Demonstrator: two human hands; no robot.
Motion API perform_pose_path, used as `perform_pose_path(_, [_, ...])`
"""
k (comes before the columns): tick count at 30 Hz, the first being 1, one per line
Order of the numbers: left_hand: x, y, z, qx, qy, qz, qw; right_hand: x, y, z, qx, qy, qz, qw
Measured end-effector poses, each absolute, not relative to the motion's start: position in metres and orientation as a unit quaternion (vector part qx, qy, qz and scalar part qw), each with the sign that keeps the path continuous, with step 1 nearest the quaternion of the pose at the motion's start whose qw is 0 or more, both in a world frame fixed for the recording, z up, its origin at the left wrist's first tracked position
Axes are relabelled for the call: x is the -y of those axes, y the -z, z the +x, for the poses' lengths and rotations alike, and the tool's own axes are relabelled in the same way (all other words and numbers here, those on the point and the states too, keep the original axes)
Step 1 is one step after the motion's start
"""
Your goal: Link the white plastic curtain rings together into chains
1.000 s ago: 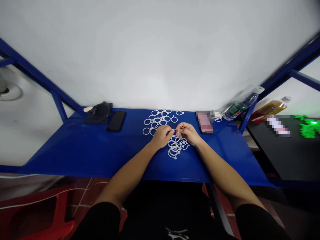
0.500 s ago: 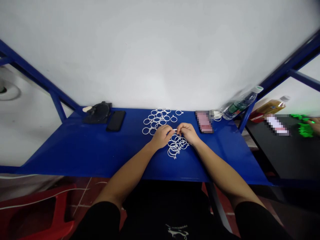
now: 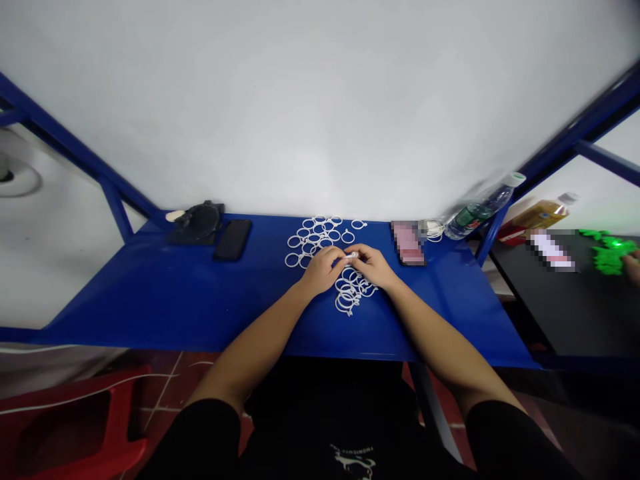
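Observation:
My left hand [image 3: 323,271] and my right hand [image 3: 376,267] meet over the middle of the blue table [image 3: 240,307]. Their fingertips pinch a white plastic ring [image 3: 353,255] between them, mostly covered by the fingers. Just below the hands lies an overlapping pile of white rings [image 3: 345,303], each with a small tab on its rim. Beyond my left hand more white rings [image 3: 293,260] are spread flat towards the wall. Two of them lie a little apart on the right, one being a single ring [image 3: 358,225] near the back edge.
A black phone [image 3: 233,240] and a dark plastic bag [image 3: 200,223] lie at the left. On the right are a pixelated phone [image 3: 409,243], a white cable [image 3: 434,230] and a water bottle [image 3: 480,210]. Another person's hand [image 3: 633,265] touches green pieces [image 3: 609,260] on a black table [image 3: 595,307].
My right fingers have shifted on the ring and closed in towards the left hand, with the thumb lower. At the far right, the other person's hand has moved down beside the green pieces.

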State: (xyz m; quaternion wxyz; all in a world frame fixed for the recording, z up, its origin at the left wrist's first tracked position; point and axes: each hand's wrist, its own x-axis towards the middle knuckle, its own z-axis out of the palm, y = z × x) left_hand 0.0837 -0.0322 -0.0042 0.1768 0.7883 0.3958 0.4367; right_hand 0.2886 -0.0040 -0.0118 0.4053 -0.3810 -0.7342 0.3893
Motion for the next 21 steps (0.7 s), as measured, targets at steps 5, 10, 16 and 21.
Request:
perform_pose_path(5, [0.031,0.008,0.083,-0.391,-0.435,0.793,0.169,-0.003,0.010,0.298,0.761,-0.361,-0.351,0.410])
perform_pose_path(10, [0.030,0.012,0.084,-0.391,-0.432,0.795,0.169,-0.025,0.011,0.308,0.820,-0.198,-0.406,0.353])
perform_pose_path(16, [0.033,0.008,0.086,-0.349,-0.355,0.841,0.212,-0.032,0.016,0.304,0.862,-0.110,-0.456,0.191])
perform_pose_path(21, [0.034,0.002,0.083,-0.405,-0.359,0.811,0.224,-0.023,0.008,0.302,0.868,-0.110,-0.425,0.234])
